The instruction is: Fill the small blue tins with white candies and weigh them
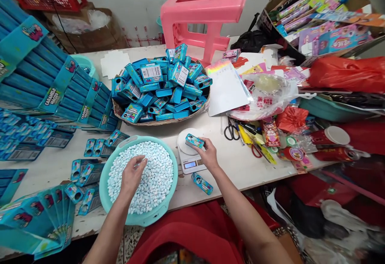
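Tin [194,140] could be dropped if the pinch slackens.
It is gripped over the scale [187,159] by the right hand [209,154]; left of the scale, the left hand [132,175]: grip cannot be told.

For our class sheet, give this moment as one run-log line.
left grip: over pellets in basin, contact unclear | right grip: holding blue box above scale | carton: heaped with similar boxes

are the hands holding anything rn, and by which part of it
The right hand holds a small blue box by its end at the picture's right. Whether the left hand holds anything cannot be told.
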Tool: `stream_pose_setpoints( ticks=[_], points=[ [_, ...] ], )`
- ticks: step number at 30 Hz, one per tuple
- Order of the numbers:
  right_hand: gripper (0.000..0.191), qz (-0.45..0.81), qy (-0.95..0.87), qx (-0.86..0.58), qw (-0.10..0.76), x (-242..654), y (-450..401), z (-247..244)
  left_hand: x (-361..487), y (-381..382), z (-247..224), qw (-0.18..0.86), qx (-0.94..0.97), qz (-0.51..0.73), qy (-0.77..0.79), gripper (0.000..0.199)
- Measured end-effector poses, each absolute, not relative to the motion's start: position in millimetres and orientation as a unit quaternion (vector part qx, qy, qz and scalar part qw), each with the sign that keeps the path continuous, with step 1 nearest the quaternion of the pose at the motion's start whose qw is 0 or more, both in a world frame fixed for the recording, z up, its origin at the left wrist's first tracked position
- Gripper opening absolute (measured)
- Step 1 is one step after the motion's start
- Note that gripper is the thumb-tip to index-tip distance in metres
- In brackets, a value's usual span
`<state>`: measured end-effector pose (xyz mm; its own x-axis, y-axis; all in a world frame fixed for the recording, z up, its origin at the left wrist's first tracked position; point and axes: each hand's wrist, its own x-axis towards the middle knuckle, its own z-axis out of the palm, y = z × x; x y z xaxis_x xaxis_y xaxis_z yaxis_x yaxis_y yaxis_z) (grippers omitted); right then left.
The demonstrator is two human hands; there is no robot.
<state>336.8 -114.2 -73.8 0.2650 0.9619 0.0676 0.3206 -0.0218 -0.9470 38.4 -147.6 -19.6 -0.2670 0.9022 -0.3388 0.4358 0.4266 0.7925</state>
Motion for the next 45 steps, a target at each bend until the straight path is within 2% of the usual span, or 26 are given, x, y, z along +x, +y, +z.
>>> stream_pose_setpoints(
  ticks=[4,10,19,28,36,39,42,45],
  points=[
    [0.052,0.337,-0.495,-0.641,0.481,345,-132,-70,42,-143,-10,0.403,0.428,0.312,0.746,0.037],
    [0.04,0.355,-0.381,-0.706,0.48,380,-177,-73,48,-138,-7,0.388,0.446,0.311,0.744,0.036],
    [0.04,0.379,-0.319,-0.74,0.455,399,-250,-94,73,-130,-4,0.418,0.467,0.35,0.696,0.034],
    [0.041,0.391,-0.285,-0.753,0.446,401,-283,-101,132,-91,-5,0.426,0.579,0.344,0.604,0.021],
    [0.04,0.389,-0.272,-0.759,0.445,410,-295,-98,183,-51,-21,0.329,0.789,0.179,0.487,0.052],
    [0.039,0.392,-0.285,-0.754,0.443,408,-285,-92,197,-45,-29,0.383,0.784,0.169,0.458,0.04],
    [0.042,0.381,-0.338,-0.738,0.443,398,-258,-70,204,-55,-25,0.476,0.736,0.211,0.433,0.031],
    [0.063,0.324,-0.488,-0.69,0.424,381,-219,-34,203,-83,-6,0.561,0.663,0.275,0.413,0.036]
  ],
)
